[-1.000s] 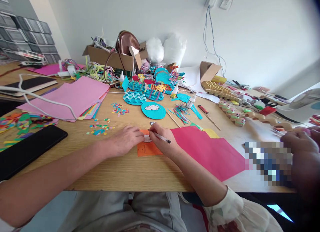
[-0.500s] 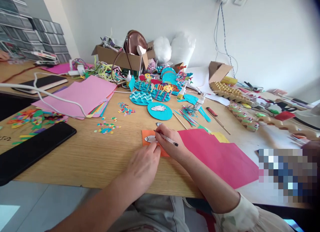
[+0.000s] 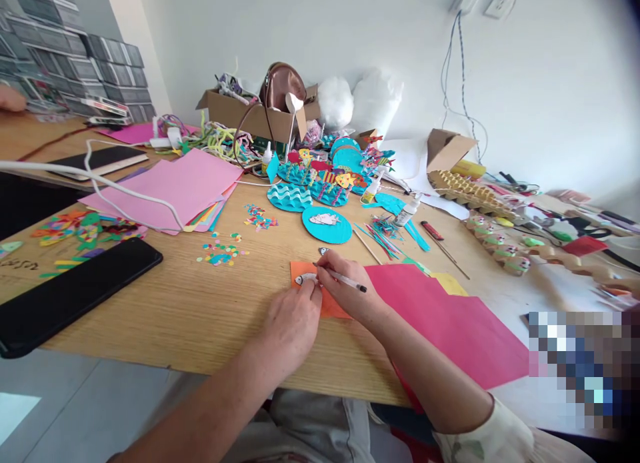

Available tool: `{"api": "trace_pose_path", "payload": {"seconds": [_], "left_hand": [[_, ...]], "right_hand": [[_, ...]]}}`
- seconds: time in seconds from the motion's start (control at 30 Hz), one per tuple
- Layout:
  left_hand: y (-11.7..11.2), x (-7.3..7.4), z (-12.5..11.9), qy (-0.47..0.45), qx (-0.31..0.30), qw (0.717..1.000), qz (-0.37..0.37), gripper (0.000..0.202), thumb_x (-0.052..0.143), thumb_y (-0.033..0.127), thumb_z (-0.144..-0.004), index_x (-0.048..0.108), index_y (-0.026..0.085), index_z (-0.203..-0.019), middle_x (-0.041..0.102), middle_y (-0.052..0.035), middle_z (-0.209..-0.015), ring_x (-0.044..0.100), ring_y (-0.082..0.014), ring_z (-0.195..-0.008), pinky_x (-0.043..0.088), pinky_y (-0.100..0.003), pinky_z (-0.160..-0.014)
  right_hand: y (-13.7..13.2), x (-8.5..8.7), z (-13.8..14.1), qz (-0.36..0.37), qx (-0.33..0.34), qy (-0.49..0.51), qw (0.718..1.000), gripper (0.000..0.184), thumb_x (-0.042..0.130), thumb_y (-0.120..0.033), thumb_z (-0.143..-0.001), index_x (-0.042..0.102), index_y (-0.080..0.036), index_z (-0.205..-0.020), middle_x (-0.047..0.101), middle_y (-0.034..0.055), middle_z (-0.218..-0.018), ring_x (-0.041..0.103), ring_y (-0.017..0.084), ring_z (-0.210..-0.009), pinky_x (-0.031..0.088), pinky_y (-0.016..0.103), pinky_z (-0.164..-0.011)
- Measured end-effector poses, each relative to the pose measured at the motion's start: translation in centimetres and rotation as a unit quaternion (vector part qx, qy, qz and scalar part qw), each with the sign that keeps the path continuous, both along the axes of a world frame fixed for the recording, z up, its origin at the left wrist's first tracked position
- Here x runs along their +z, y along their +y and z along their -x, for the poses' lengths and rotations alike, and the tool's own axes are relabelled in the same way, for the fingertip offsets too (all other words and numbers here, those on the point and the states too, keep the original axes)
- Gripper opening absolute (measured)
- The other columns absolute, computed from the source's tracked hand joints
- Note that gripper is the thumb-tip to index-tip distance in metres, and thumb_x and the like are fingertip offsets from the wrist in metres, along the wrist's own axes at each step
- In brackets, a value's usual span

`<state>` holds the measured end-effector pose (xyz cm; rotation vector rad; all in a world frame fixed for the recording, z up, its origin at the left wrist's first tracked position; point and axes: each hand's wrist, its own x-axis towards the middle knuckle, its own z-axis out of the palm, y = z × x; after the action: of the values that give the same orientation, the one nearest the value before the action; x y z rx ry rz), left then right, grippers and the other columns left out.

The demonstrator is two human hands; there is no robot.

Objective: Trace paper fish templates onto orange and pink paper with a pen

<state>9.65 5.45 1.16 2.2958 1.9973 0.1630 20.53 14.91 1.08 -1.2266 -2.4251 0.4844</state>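
My right hand (image 3: 350, 286) is closed round a pen (image 3: 356, 285) with a pale barrel and black end. Its tip meets an orange sheet of paper (image 3: 334, 308) beside a small black-and-white paper fish (image 3: 303, 278). With fingers together, my left hand (image 3: 295, 316) presses the fish flat onto that sheet; the tail end is hidden by the hands. Just beyond my right knuckles lies a second small fish cutout (image 3: 324, 250), partly covered. Farther off, a white paper fish (image 3: 324, 219) rests on a blue oval disc (image 3: 327, 235).
Pink-red paper (image 3: 450, 330) spreads under my right forearm. A black phone (image 3: 80, 296) lies at left, near paper confetti (image 3: 223, 251) and stacked pink sheets (image 3: 170, 186). Glue bottles (image 3: 409, 210) stand behind, a wooden stick (image 3: 367, 246) nearer. Another person's hand (image 3: 11, 98) shows far left.
The whole view has shifted, so things appear slightly farther right. Both hands keep their places on the orange sheet, the pen still in my right hand.
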Motion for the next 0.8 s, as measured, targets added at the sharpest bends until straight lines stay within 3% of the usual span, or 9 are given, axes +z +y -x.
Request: {"api": "trace_pose_path", "payload": {"seconds": [0.17, 0.37, 0.47, 0.57, 0.67, 0.8], "left_hand": [[0.0, 0.1, -0.1, 0.002, 0.002, 1.0, 0.01, 0.036, 0.03, 0.005, -0.087, 0.052, 0.013, -0.115, 0.055, -0.0128, -0.112, 0.059, -0.0195, -0.09, 0.048, -0.029, -0.077], [0.4, -0.6, -0.3, -0.014, 0.04, 0.999, 0.026, 0.035, 0.027, 0.01, -0.092, 0.049, 0.013, -0.119, 0.057, -0.0136, -0.109, 0.06, -0.0209, -0.09, 0.047, -0.03, -0.075], [0.6, -0.9, -0.4, -0.031, 0.063, 0.997, 0.034, 0.033, 0.026, 0.013, -0.094, 0.05, 0.013, -0.117, 0.06, -0.0118, -0.101, 0.061, -0.0203, -0.087, 0.047, -0.029, -0.074], [0.4, -0.8, -0.4, -0.014, 0.045, 0.999, 0.025, 0.035, 0.027, 0.01, -0.092, 0.051, 0.012, -0.117, 0.06, -0.0123, -0.102, 0.061, -0.0217, -0.088, 0.048, -0.031, -0.073], [0.2, -0.6, -0.3, 0.017, 0.012, 1.0, 0.006, 0.038, 0.028, 0.005, -0.089, 0.05, 0.009, -0.119, 0.058, -0.0141, -0.107, 0.061, -0.0241, -0.086, 0.049, -0.034, -0.071], [0.2, -0.6, -0.2, 0.005, 0.016, 1.0, 0.004, 0.037, 0.027, 0.006, -0.089, 0.051, 0.011, -0.118, 0.06, -0.0135, -0.103, 0.061, -0.0237, -0.086, 0.049, -0.034, -0.071]], "right_hand": [[0.1, 0.3, 0.1, 0.014, 0.005, -0.004, 1.0, 0.008, 0.045, -0.021, -0.079, 0.053, -0.021, -0.079, 0.065, 0.0008, -0.067, 0.058, 0.015, -0.06, 0.033, 0.023, -0.054], [0.2, 0.7, 0.3, 0.026, 0.022, 0.017, 0.999, 0.007, 0.047, -0.018, -0.075, 0.054, -0.02, -0.076, 0.062, -0.0002, -0.065, 0.055, 0.013, -0.059, 0.034, 0.023, -0.054], [0.4, 0.9, 0.7, 0.13, 0.032, 0.112, 0.985, 0.005, 0.049, -0.016, -0.07, 0.052, -0.019, -0.071, 0.059, -0.0011, -0.063, 0.055, 0.012, -0.058, 0.038, 0.022, -0.053], [0.8, 0.9, 1.2, 0.254, 0.039, 0.191, 0.947, 0.003, 0.048, -0.017, -0.066, 0.049, -0.019, -0.065, 0.056, -0.0026, -0.057, 0.055, 0.012, -0.053, 0.041, 0.022, -0.05], [1.1, 0.8, 1.6, 0.277, 0.042, 0.201, 0.939, 0.004, 0.046, -0.015, -0.063, 0.047, -0.019, -0.062, 0.054, -0.0036, -0.053, 0.052, 0.01, -0.048, 0.04, 0.02, -0.046], [1.3, 0.6, 1.8, 0.282, 0.048, 0.195, 0.938, 0.006, 0.045, -0.012, -0.06, 0.048, -0.018, -0.06, 0.053, -0.0044, -0.051, 0.048, 0.008, -0.045, 0.038, 0.019, -0.043]]}}
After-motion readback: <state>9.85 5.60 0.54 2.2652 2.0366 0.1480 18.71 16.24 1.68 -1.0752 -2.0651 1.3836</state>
